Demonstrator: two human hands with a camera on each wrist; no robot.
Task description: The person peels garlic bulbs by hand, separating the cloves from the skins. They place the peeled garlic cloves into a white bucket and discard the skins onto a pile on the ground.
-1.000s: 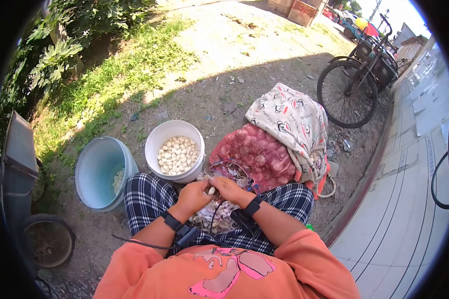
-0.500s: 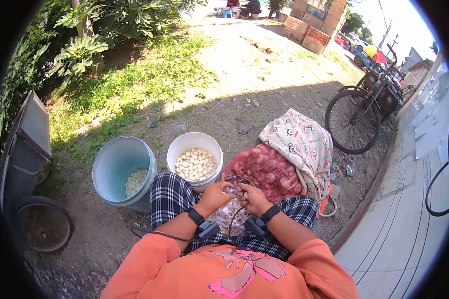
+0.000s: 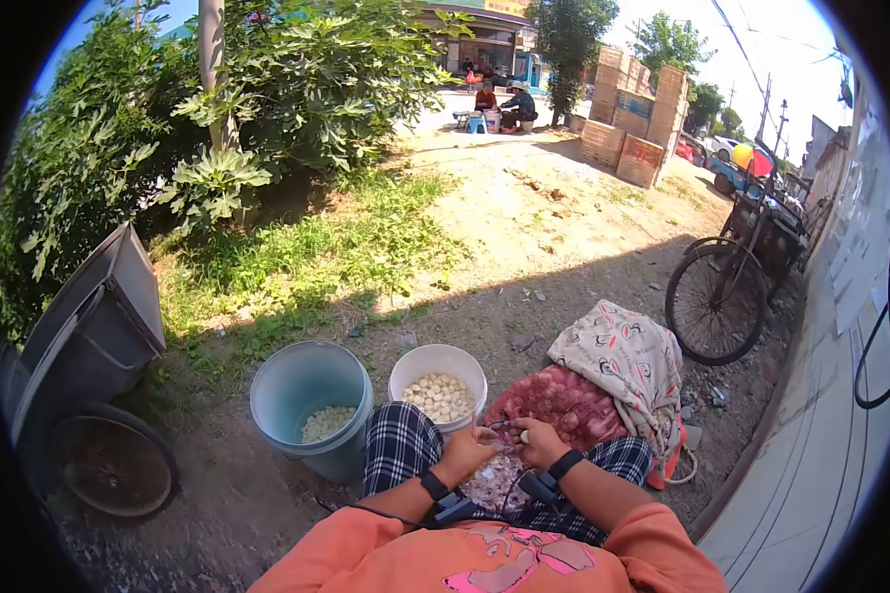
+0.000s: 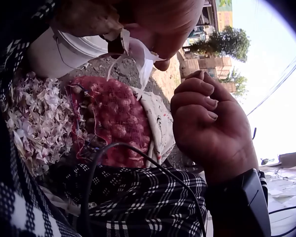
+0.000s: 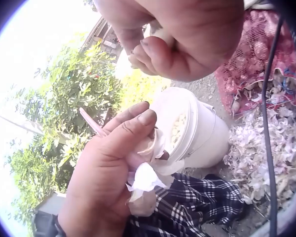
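My left hand (image 3: 465,457) holds a partly stripped garlic bulb (image 5: 149,148) with a thin pinkish stem (image 5: 92,122) sticking out past the fingers. Loose papery skin (image 4: 140,57) hangs from it. Just to the right, apart from the left hand, my right hand (image 3: 539,447) has its fingers curled round a pale garlic clove (image 5: 163,35), partly hidden by the fingers. Under both hands, a heap of garlic skins (image 4: 37,123) lies between the plaid-covered legs. A white bucket (image 3: 435,356) of peeled cloves (image 3: 438,397) stands just beyond the left hand.
A blue-tinted bucket (image 3: 267,400) with some pale cloves in it stands left of the white one. The red mesh sack of garlic (image 3: 564,400), partly under a printed cloth (image 3: 618,351), lies right. Dark cables hang near the wrists. A bicycle (image 3: 722,296) stands by the wall.
The head view has tilted up, showing more of the street. The hands, close together around the garlic one second ago, have drawn slightly apart, with a clove now in the right hand.
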